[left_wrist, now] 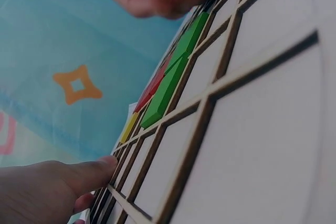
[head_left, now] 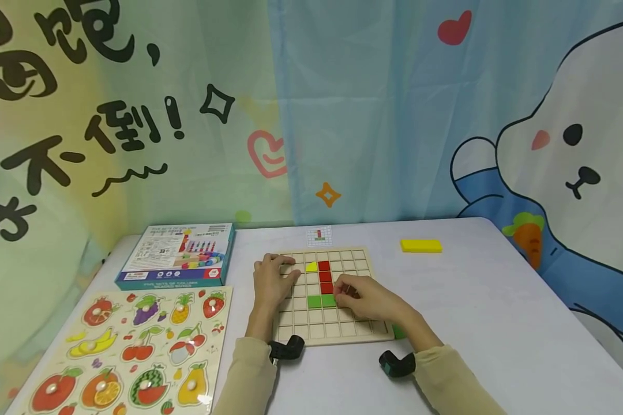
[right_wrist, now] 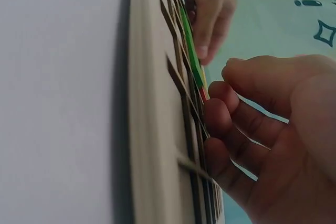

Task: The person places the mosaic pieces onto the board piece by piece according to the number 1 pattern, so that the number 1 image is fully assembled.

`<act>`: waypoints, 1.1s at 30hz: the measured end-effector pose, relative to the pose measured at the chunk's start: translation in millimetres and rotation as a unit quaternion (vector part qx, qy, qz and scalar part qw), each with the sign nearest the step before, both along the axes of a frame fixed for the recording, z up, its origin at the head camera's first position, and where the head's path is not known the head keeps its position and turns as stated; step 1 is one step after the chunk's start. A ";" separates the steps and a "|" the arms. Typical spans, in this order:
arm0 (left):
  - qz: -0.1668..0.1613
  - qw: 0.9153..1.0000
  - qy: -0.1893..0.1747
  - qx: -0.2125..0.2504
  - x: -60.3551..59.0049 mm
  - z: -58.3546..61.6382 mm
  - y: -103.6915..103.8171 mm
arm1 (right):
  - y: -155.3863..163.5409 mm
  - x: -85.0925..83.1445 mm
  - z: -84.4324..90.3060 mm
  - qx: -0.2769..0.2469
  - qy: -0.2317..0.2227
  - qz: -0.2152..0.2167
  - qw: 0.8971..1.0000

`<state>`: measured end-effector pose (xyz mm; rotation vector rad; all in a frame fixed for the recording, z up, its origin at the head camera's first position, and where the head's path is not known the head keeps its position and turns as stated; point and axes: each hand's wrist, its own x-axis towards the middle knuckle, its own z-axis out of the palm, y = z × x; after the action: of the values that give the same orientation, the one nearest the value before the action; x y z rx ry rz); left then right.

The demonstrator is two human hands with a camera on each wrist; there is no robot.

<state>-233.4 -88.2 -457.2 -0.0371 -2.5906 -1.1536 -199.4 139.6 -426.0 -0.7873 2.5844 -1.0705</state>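
A wooden grid board (head_left: 337,331) lies on the white table. In its cells sit a yellow tile (head_left: 311,267), a column of red tiles (head_left: 325,276) and, below them, two green tiles (head_left: 314,301). My left hand (head_left: 271,283) rests at the board's left edge, its thumb reaching over the rim. Over the right part of the grid, my right hand (head_left: 366,297) has its fingertips close beside the right green tile. In the right wrist view its fingers (right_wrist: 218,115) are loosely bent, and nothing shows between them and the thumb.
A small pattern card (head_left: 319,235) lies behind the board. To the right is a yellow block (head_left: 421,246), and a green piece (head_left: 398,332) shows partly behind the right wrist. A flat box (head_left: 176,256) and a fruit puzzle board (head_left: 150,346) lie at left.
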 end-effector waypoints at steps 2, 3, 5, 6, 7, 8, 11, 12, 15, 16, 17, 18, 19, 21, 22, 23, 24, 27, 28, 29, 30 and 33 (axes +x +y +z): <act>0.001 1.000 -0.003 0.003 -0.2 -0.4 -0.1 | 5.1 1.2 1.4 -0.003 -0.006 -0.004 1.000; 0.002 1.000 -0.005 0.003 -0.4 -0.6 -0.2 | 7.6 2.0 2.0 -0.003 -0.006 -0.005 1.000; 0.003 1.000 -0.008 0.003 -0.8 -0.8 -0.2 | 12.4 3.6 3.3 -0.003 -0.006 -0.005 1.000; 0.003 1.000 -0.008 0.001 -1.0 -1.0 -0.3 | 14.9 4.4 3.4 -0.001 -0.004 -0.005 1.000; 0.003 1.000 -0.010 0.002 -1.1 -1.1 -0.3 | 17.4 5.2 3.8 0.000 -0.003 -0.005 1.000; 0.003 1.000 -0.012 0.003 -1.3 -1.2 -0.2 | 19.9 6.2 3.9 0.002 -0.001 -0.006 1.000; 0.003 1.000 -0.016 0.001 -1.1 -1.3 0.2 | 27.4 8.6 5.2 0.007 0.000 -0.011 1.000; 0.003 1.000 -0.017 0.000 -1.1 -1.5 0.1 | 29.9 9.3 5.6 0.009 0.000 -0.012 1.000; 0.003 1.000 -0.018 0.000 -1.4 -1.6 -0.1 | 38.0 11.2 7.3 0.015 0.001 -0.017 1.000; 0.003 1.000 -0.016 -0.001 -1.6 -1.5 -0.4 | 40.8 11.9 7.6 0.016 0.001 -0.019 1.000; 0.004 1.000 -0.014 -0.001 -1.6 -1.4 -0.6 | 43.7 12.6 7.7 0.018 0.001 -0.020 1.000; 0.004 1.000 -0.013 -0.001 -1.6 -1.2 -0.7 | 46.5 13.2 7.5 0.020 0.001 -0.022 1.000; 0.004 1.000 -0.013 0.000 -1.6 -1.0 -0.9 | 49.6 14.0 7.1 0.021 0.001 -0.023 1.000; 0.004 1.000 -0.012 -0.001 -1.5 -0.5 -1.1 | 55.5 15.8 6.3 0.023 0.000 -0.024 0.999; 0.004 1.000 -0.012 -0.001 -1.3 -0.4 -1.2 | 58.5 16.7 5.9 0.024 -0.001 -0.024 0.999; 0.003 1.000 -0.012 0.000 -1.1 -0.3 -1.2 | 61.4 17.6 5.5 0.024 -0.001 -0.023 0.999; 0.003 1.000 -0.012 0.000 -0.9 -0.3 -1.2 | 64.2 18.5 5.2 0.026 -0.001 -0.021 0.999; 0.004 1.000 -0.010 -0.001 -0.5 -0.3 -1.2 | 72.7 21.0 6.3 0.030 -0.008 -0.015 0.999; 0.004 1.000 -0.010 -0.001 -0.5 -0.4 -1.2 | 75.6 21.6 7.1 0.032 -0.011 -0.013 0.999; 0.005 1.000 -0.010 -0.001 -0.5 -0.5 -1.2 | 78.5 22.2 8.1 0.037 -0.013 -0.009 0.999; 0.006 1.000 -0.010 0.000 -0.4 -0.5 -1.0 | 81.4 22.8 9.3 0.042 -0.017 -0.005 0.999; 0.005 1.000 -0.014 0.002 -0.2 -0.6 -0.5 | 90.4 24.2 13.1 0.062 -0.036 0.009 0.997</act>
<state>-233.6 -88.8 -457.9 -0.0078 -2.6108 -1.1632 -175.2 230.0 -412.9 -0.7262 2.5500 -0.9070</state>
